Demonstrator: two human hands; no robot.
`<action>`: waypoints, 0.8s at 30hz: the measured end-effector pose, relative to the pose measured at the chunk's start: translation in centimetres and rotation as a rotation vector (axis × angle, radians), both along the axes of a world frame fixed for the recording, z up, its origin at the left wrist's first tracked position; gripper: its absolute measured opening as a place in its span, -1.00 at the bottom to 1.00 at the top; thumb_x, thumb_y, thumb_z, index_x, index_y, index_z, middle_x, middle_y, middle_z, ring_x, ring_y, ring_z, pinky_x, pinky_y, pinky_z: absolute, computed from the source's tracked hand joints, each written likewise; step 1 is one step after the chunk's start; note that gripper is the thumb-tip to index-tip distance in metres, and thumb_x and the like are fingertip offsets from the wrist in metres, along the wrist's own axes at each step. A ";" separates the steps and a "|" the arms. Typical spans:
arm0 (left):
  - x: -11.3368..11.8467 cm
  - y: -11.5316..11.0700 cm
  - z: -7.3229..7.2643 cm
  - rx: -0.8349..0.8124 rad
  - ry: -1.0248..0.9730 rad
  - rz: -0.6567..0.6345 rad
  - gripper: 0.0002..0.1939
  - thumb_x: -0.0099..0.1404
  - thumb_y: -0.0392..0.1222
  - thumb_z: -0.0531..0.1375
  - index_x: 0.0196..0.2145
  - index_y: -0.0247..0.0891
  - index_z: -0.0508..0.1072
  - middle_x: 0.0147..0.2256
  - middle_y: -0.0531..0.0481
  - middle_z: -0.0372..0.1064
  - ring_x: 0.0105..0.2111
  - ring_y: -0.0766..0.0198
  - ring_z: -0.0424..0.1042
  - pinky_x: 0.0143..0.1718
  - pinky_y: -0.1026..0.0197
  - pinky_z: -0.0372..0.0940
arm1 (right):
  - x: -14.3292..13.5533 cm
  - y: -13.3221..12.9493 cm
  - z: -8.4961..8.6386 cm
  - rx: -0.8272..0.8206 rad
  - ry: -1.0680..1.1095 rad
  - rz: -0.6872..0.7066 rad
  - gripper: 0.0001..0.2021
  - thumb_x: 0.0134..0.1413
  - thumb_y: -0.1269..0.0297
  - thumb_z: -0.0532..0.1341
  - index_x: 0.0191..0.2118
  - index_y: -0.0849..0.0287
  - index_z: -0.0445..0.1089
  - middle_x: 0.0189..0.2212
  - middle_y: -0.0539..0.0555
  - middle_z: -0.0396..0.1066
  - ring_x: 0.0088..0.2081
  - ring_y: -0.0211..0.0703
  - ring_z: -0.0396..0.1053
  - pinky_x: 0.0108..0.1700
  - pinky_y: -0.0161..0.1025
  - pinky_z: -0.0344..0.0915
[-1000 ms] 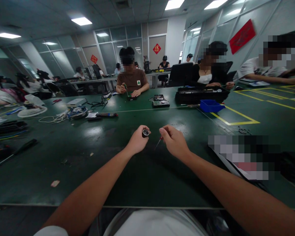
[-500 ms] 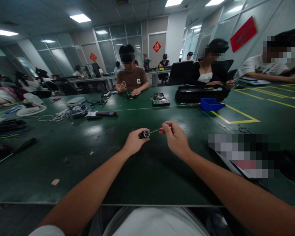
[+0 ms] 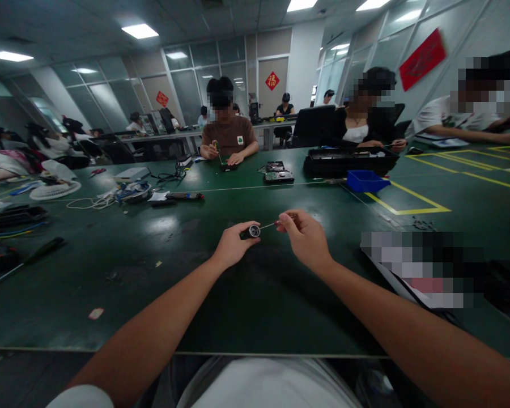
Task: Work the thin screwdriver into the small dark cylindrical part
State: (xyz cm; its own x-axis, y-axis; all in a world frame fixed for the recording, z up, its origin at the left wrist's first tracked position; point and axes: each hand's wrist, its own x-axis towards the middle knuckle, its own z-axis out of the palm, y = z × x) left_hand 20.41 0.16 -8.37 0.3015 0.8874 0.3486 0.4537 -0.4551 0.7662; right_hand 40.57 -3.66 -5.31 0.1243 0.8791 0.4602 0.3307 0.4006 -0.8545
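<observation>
My left hand (image 3: 233, 245) is closed round a small dark cylinder (image 3: 254, 230) with a silvery ring at its end, which faces right. The fingers hide most of its body, and I cannot make out its exact kind. In my right hand (image 3: 304, 238) is a thin screwdriver (image 3: 268, 225), its reddish handle pinched between thumb and fingers. The metal shaft points left, and its tip meets the ringed end of the cylinder. Both hands are raised over the green table (image 3: 161, 306).
A blue bin (image 3: 366, 181) and a long black housing (image 3: 351, 162) stand at the back right. An opened drive with a circuit board (image 3: 278, 173) lies mid-table. Far left rests a long screwdriver (image 3: 46, 249). Across the table a person (image 3: 229, 136) works with a screwdriver.
Hardly anything differs. My right-hand fingers have shifted slightly on the screwdriver handle; the cylinder stays in my left hand.
</observation>
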 end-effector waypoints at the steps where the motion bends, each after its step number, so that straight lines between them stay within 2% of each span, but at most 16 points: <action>1: 0.0 0.0 0.0 0.002 0.007 0.005 -0.56 0.18 -0.31 0.36 0.03 -0.14 0.54 0.04 -0.05 0.51 0.11 0.09 0.42 0.24 -0.02 0.17 | 0.0 -0.1 0.1 -0.006 -0.011 0.004 -0.69 0.24 -0.02 0.19 -0.25 0.14 0.45 -0.42 0.07 0.56 -0.36 -0.10 0.53 -0.29 -0.18 0.37; 7: -0.1 0.0 -0.1 0.037 0.046 -0.003 -0.56 0.18 -0.29 0.36 0.03 -0.12 0.54 0.00 -0.04 0.52 0.05 0.10 0.45 0.17 0.02 0.23 | 0.1 -0.6 0.3 0.017 -0.129 -0.001 -0.72 0.22 0.02 0.21 -0.28 0.13 0.48 -0.51 0.03 0.52 -0.46 -0.14 0.47 -0.39 -0.23 0.28; 12: -0.2 0.0 0.0 0.044 0.056 0.005 -0.57 0.18 -0.30 0.36 0.02 -0.13 0.55 -0.01 -0.04 0.52 0.04 0.11 0.45 0.17 0.03 0.23 | 0.1 -0.8 0.5 0.054 -0.179 0.039 -0.80 0.27 0.17 0.10 -0.19 0.11 0.43 -0.41 0.04 0.54 -0.39 -0.13 0.49 -0.33 -0.21 0.30; 15: -0.3 0.0 0.0 0.057 0.065 -0.002 -0.57 0.18 -0.29 0.36 0.03 -0.12 0.54 -0.01 -0.04 0.52 0.04 0.11 0.45 0.15 0.04 0.23 | 0.1 -0.8 0.6 0.014 -0.216 0.045 -0.75 0.30 0.10 0.08 -0.22 0.10 0.43 -0.49 0.00 0.48 -0.44 -0.13 0.45 -0.37 -0.21 0.25; 18: -0.2 -0.1 0.1 0.067 0.088 -0.021 -0.56 0.18 -0.28 0.37 0.03 -0.10 0.54 -0.02 -0.04 0.53 0.02 0.11 0.46 0.13 0.03 0.24 | 0.1 -0.9 0.6 0.015 -0.250 -0.006 -0.66 0.32 -0.01 0.07 -0.29 0.09 0.44 -0.58 -0.02 0.39 -0.53 -0.15 0.35 -0.45 -0.21 0.16; 20: -0.1 -0.2 0.1 0.066 0.103 -0.033 -0.57 0.19 -0.26 0.37 0.04 -0.09 0.54 -0.02 -0.05 0.53 0.00 0.10 0.46 0.12 0.02 0.24 | 0.1 -0.9 0.5 0.048 -0.232 -0.036 -0.67 0.34 0.01 0.04 -0.27 0.08 0.44 -0.54 -0.01 0.41 -0.51 -0.15 0.36 -0.43 -0.21 0.16; 24: -0.1 -0.1 -0.1 0.081 0.112 -0.021 -0.57 0.19 -0.24 0.37 0.04 -0.08 0.54 -0.01 -0.06 0.52 0.01 0.08 0.46 0.12 0.00 0.23 | 0.2 -0.8 0.2 0.064 -0.136 0.003 -0.73 0.35 0.14 0.00 -0.05 0.08 0.37 -0.36 0.04 0.49 -0.37 -0.12 0.42 -0.31 -0.19 0.26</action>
State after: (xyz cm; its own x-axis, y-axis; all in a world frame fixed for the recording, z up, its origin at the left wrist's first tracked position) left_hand 20.35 0.06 -8.42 0.3613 0.8509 0.3814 0.5241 -0.5236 0.6717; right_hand 40.80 -4.42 -5.15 0.0547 0.8478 0.5275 0.4407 0.4536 -0.7747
